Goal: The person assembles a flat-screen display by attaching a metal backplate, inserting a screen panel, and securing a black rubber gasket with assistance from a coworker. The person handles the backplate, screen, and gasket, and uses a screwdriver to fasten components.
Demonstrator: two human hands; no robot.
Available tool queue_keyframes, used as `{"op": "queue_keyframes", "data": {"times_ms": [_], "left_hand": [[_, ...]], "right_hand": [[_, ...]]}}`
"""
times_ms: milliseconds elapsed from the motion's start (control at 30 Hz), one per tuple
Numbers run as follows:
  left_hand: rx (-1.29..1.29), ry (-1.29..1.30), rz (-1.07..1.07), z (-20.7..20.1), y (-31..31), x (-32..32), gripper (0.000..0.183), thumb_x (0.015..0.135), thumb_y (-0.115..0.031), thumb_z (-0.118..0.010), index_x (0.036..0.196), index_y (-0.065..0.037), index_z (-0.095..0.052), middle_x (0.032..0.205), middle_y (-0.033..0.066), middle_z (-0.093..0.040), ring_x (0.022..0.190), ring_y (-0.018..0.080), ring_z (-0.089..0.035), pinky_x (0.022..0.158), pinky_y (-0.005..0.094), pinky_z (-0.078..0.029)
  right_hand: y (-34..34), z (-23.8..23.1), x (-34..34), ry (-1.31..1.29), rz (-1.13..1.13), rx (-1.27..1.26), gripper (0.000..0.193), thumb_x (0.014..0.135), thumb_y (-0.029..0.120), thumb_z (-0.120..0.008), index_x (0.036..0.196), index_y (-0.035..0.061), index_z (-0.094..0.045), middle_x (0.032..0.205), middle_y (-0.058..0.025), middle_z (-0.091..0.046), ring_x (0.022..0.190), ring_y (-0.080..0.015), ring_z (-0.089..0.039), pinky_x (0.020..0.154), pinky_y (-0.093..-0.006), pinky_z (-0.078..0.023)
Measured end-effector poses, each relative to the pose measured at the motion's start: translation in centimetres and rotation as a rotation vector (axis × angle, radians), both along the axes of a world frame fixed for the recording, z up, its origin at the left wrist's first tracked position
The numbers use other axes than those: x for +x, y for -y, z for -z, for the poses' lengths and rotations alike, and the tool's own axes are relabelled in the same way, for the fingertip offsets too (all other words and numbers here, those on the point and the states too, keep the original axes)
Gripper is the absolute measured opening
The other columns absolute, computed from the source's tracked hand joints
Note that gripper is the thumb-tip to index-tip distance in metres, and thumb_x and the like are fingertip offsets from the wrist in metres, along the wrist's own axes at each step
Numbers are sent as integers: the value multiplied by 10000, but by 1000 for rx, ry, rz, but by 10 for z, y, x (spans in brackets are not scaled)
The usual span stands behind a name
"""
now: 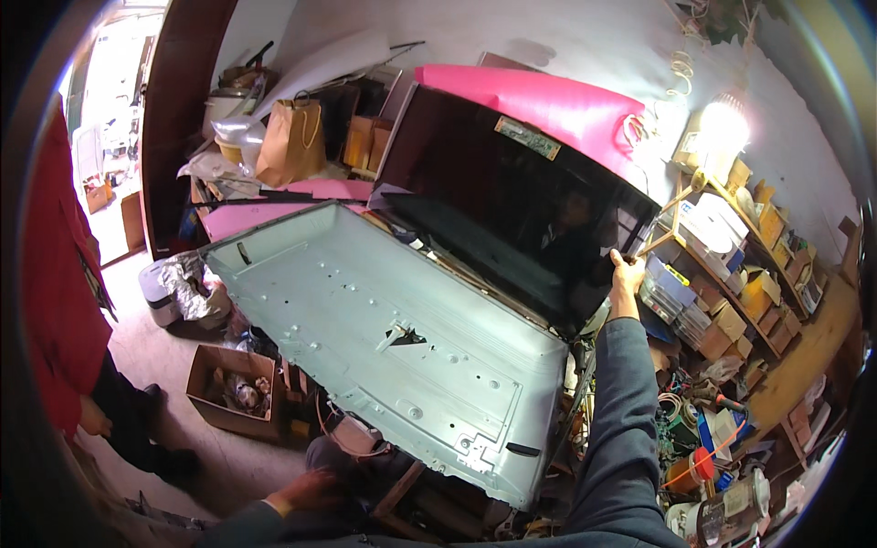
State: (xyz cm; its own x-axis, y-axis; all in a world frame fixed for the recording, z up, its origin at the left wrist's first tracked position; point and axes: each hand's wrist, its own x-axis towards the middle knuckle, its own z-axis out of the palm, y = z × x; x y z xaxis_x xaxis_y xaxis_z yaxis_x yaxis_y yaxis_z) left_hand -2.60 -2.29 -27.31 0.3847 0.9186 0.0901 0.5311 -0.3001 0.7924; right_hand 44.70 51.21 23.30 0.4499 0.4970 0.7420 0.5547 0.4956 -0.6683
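Straight ahead of us, the big black screen stands tilted along the far side of a pale metal panel. We've got our right hand gripping its right edge, thumb up front, the other fingers partly hidden. Our left hand is down low near our knee, honestly too dim to tell how open those fingers are. Pink sheeting sits behind the screen, and someone in red stands off left.
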Motion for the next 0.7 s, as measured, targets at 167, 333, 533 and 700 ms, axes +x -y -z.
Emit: {"op": "queue_keyframes", "data": {"times_ms": [167,333,533,700], "left_hand": [[98,-346,-20,-8,11,28,533,871,-438,-655,1351,-208,-616,1552,122,-377,1469,531,-158,1132,724,-159],[85,-381,-34,-19,11,31,502,890,-359,-608,1362,-189,-608,1530,129,-408,1479,502,-170,1153,694,-145],[84,-269,-75,-24,0,39,449,840,-376,-644,1258,-214,-679,1518,114,-434,1483,466,-198,1170,657,-156],[6,-268,-173,-9,29,15,494,752,-411,-755,1211,-235,-710,1541,73,-427,1493,469,-172,1175,656,-150]], "right_hand": [[13,18,2,43,14,-102,428,705,297,-910,930,-11,-714,872,-105,-715,780,-233,-660,751,-365,-529],[3,33,17,50,-100,-499,438,766,257,-865,1120,78,-677,954,-77,-706,808,-251,-645,641,-417,-501],[-16,44,70,160,-11,-520,459,739,248,-870,1130,92,-688,962,-72,-705,917,-279,-654,648,-493,-482],[31,68,-43,56,-174,-718,484,762,239,-853,1165,46,-665,1104,-137,-665,1009,-318,-649,769,-531,-544]]}}
